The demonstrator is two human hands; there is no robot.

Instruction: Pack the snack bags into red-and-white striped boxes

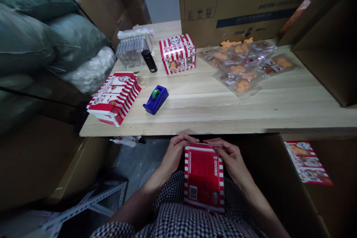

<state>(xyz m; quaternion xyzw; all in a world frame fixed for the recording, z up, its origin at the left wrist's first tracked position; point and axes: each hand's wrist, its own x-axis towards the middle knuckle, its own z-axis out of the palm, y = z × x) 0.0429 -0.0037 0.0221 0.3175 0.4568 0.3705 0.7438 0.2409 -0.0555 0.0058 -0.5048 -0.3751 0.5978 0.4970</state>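
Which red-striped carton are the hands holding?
The red carton at the lap, barcode showing, between left hand and right hand; the striped box and striped stack rest on the table.

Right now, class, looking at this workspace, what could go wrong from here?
The red carton, held near its top by the left hand and right hand off the table, might slip and fall. The striped stack by the table's left end could perhaps get knocked off.

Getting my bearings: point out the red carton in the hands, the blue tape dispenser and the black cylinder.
Red carton (204, 176), head view: middle of its red panel.
Blue tape dispenser (160, 101), head view: side of its body.
Black cylinder (149, 61), head view: middle of its side.
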